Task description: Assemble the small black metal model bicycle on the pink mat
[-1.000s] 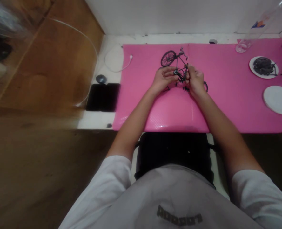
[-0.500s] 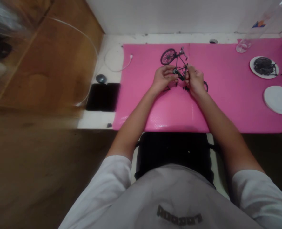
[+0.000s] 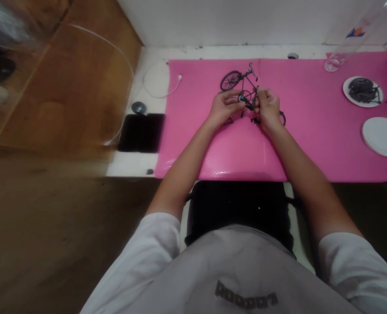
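A small black model bicycle is held over the pink mat, its one visible spoked wheel up at the left and its handlebar at the top. My left hand has its fingers closed on the frame near the round chainring. On the other side, my right hand pinches the frame by the seat end. Small black parts lie under and beside my hands, among them a wheel partly hidden by my right wrist.
To the right, one white plate holds dark parts, and a white disc or plate lies nearer. A clear bottle stands behind. Left of the mat are a black flat object, a small dark bowl and a white cable.
The bicycle has shifted very slightly, its wheel a little lower and its handlebar a little higher. Both hands keep nearly the same place and grip.
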The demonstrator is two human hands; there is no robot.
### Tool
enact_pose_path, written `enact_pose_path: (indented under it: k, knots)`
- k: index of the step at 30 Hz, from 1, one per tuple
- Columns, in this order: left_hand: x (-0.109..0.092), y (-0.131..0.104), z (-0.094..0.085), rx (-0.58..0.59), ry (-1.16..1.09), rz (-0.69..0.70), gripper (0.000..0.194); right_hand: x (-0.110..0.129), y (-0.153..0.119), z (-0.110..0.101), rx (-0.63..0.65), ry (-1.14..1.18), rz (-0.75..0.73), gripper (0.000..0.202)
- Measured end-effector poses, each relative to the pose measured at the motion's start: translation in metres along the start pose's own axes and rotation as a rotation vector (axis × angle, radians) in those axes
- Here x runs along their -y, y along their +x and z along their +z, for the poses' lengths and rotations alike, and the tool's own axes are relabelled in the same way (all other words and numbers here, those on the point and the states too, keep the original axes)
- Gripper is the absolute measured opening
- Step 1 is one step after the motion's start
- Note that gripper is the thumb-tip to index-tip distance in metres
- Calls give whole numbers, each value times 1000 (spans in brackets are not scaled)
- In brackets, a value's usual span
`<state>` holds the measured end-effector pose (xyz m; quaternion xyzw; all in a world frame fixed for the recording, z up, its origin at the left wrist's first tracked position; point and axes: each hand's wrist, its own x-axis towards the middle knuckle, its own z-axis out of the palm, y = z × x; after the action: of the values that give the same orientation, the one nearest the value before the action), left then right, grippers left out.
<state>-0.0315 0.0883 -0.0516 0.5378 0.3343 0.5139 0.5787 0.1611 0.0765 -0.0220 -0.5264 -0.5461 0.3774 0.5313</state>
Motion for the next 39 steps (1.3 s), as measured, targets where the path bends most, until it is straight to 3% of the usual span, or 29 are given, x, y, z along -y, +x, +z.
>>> enact_pose_path:
  k: [5,12,16,22,27,30,34,39]
  knots:
    - [-16,-7,8,-58,-12,-64,58,-4,1,-3,-14,-88,6,106]
    - [-26,-10,13,-97,-57,-134,58,-12,4,-6,65,-182,-40,113]
    - [-20,-7,10,-91,-44,-107,60,-12,4,-8,105,-253,-62,114]
    - [-2,2,1,-56,-53,-6,64,-5,1,-6,66,-292,-49,119]
    - [-3,2,1,-49,-46,29,58,-2,2,-8,157,-357,-85,128]
    - [-2,3,-1,-73,-17,34,54,-1,8,-14,115,-345,-74,130]
    - [7,10,-8,-141,-4,77,47,14,14,-30,24,-418,-135,122]
    - [18,21,-22,-205,18,154,48,34,11,-58,-50,-607,-232,91]
